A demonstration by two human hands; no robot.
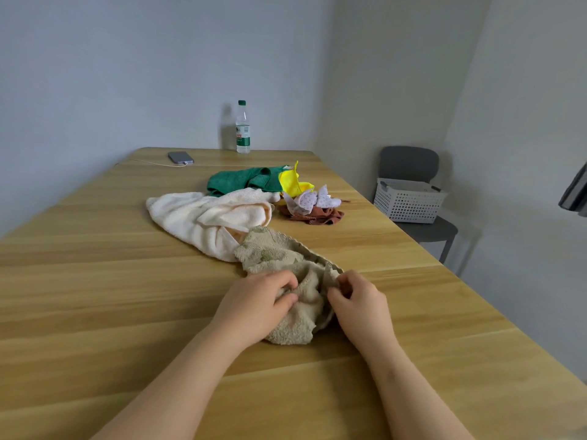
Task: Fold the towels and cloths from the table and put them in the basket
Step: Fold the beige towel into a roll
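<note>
**Both hands (254, 308) on the beige towel (279, 255)**

The beige towel lies crumpled at the table's (95, 296) near middle. It is nubby terry with a faint leaf pattern and a scalloped edge, and its far end touches a cream towel (203, 214). The left hand pinches a bunch of it between curled fingers and thumb; the right hand (362, 304) pinches its right edge. Behind lie a green cloth (244, 181), yellow cloth (293, 182), dotted cloth (309, 200) and brown cloth (317, 217), heaped together. The white basket (408, 201) sits on a chair (409, 163) right of the table; its contents cannot be told
</note>
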